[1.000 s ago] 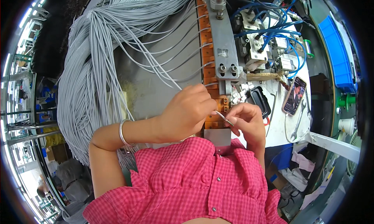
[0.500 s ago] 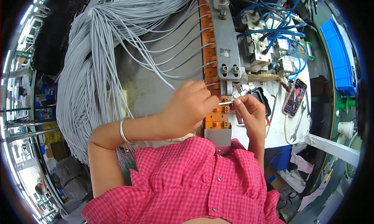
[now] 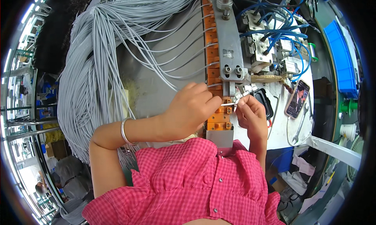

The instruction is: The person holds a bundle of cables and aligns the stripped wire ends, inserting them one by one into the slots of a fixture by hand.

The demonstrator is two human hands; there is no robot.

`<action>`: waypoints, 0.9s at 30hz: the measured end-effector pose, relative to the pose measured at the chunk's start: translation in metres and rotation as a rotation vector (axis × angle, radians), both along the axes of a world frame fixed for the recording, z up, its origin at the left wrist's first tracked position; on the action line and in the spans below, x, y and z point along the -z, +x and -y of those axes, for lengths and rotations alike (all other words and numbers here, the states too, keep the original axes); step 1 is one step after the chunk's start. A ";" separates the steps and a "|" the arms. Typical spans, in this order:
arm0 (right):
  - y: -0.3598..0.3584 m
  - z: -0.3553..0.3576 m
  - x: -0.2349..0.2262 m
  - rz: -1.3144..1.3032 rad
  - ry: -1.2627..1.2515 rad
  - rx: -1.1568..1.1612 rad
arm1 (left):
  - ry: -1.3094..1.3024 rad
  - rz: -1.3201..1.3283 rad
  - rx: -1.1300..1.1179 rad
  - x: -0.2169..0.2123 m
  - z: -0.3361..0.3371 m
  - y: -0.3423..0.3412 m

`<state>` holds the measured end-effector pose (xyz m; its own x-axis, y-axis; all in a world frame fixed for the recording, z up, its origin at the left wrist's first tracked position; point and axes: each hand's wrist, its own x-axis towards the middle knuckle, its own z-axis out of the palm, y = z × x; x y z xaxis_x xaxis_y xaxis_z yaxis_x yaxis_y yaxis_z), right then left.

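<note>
Cable bundle [image 3: 84,80]: along the desk's [image 3: 150,102] left edge.
Orange strip [image 3: 218,118]: near end between the hands.
Left hand [image 3: 194,108]: closed on cable end [image 3: 227,104].
Right hand [image 3: 251,110]: pinching its tip.
Cable end: above strip's right edge.
Risk: weak pinch may let it slip.

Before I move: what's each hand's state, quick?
Left hand: closed, holding a thin, round, pale-grey cable.
Right hand: closed in a pinch at the cable's end; whether it grips that end cannot be told.
</note>
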<state>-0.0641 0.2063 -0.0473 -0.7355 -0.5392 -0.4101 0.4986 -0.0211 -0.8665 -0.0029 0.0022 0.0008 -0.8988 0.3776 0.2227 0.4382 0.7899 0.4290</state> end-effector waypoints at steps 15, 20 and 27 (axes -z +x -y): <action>0.002 -0.012 -0.005 -0.158 0.075 0.076 | -0.517 -0.481 -0.641 -0.087 0.136 -0.006; 0.000 -0.019 0.001 -0.199 0.098 0.112 | -0.843 -0.459 -0.831 -0.039 0.215 0.040; 0.002 -0.024 0.007 -0.212 0.107 0.113 | -0.994 -0.345 -0.575 -0.041 0.174 0.042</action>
